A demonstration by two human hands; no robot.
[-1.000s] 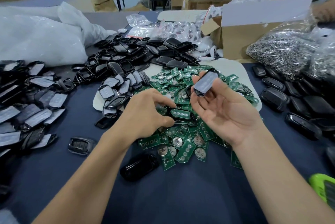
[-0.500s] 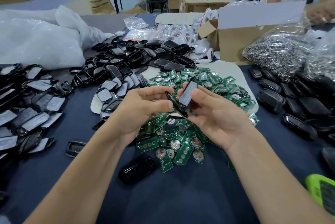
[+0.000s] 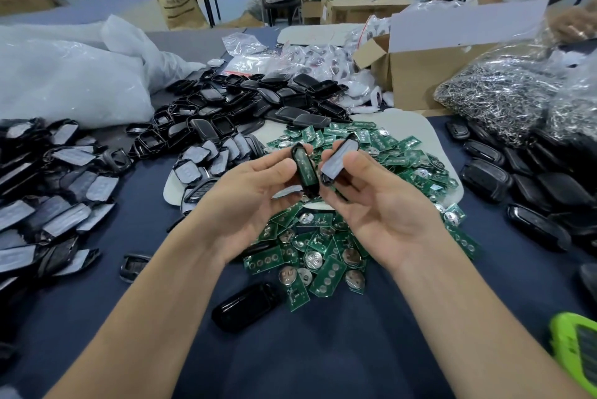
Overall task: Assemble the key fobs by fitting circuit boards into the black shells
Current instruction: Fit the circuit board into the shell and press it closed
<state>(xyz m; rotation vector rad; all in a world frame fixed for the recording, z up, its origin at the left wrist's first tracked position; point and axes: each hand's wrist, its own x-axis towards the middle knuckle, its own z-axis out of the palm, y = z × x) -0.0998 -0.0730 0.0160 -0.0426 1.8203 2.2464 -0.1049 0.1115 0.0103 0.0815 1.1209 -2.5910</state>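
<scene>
Black shell (image 3: 305, 172) with a green circuit board showing in its open face: held upright above the pile of circuit boards (image 3: 323, 253), pinched between thumb and curled fingers of the left hand (image 3: 245, 205). Second shell half (image 3: 334, 163), grey-faced, tilted, just to the right of the first: gripped by thumb and fingers of the right hand (image 3: 381, 208), also above the pile. Contact between the two pieces cannot be determined. The pile lies partly on a white sheet (image 3: 410, 127) and partly on the navy cloth (image 3: 323, 350). One loose black shell (image 3: 247, 306) lies at the pile's near-left edge. Heap of open black shells (image 3: 232, 104) beyond the pile to its left; grey-faced shells (image 3: 55, 205) well left of it; closed black shells (image 3: 542, 188) to its right. Cardboard box (image 3: 420, 82) and bag of metal rings (image 3: 497, 101) beyond the pile on the right
</scene>
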